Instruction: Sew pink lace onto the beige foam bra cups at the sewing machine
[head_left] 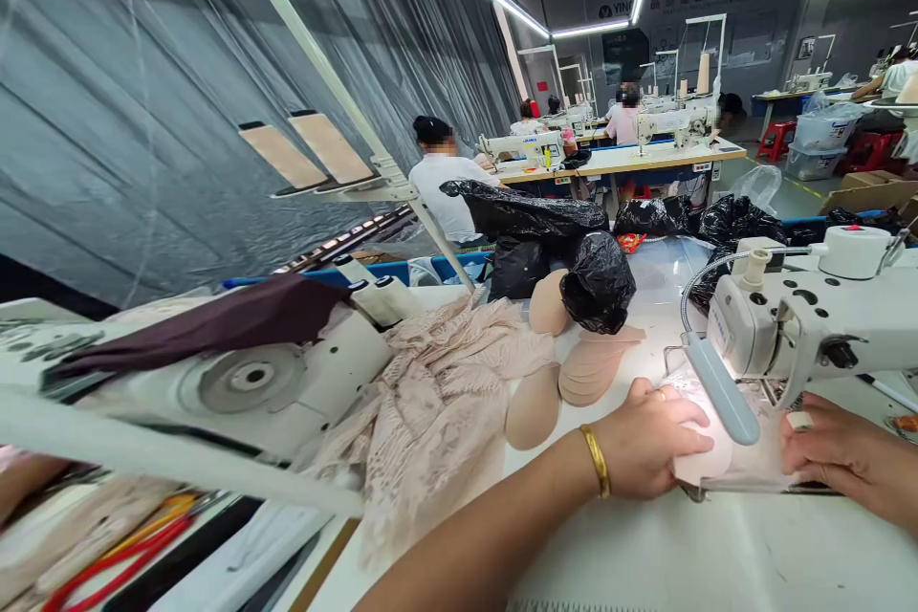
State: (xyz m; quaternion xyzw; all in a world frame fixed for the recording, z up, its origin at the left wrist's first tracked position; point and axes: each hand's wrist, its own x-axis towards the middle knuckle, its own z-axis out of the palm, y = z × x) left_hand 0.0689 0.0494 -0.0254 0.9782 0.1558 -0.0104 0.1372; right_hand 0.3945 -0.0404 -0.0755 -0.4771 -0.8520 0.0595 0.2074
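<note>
My left hand [649, 440], with a gold bangle at its wrist, is closed on the left edge of a pale pink bra cup pad [699, 464]. The pad lies on the bed of a white sewing machine [760, 316], under a bright lamp [724, 397]. Sheer pinkish lace [760, 426] spreads from it to the right. Curled on the lace's right side is my right hand [836, 449], with a small pale band on one finger. The lamp and machine head hide the needle area.
Left of my hand lie a fanned stack of beige cup pads [592, 368], one single pad [533, 409] and heaped beige lace [437, 392]. Black plastic bags [599, 282] stand behind. A second machine [251, 382] and thread cones [334, 148] are at left. People sit at machines beyond.
</note>
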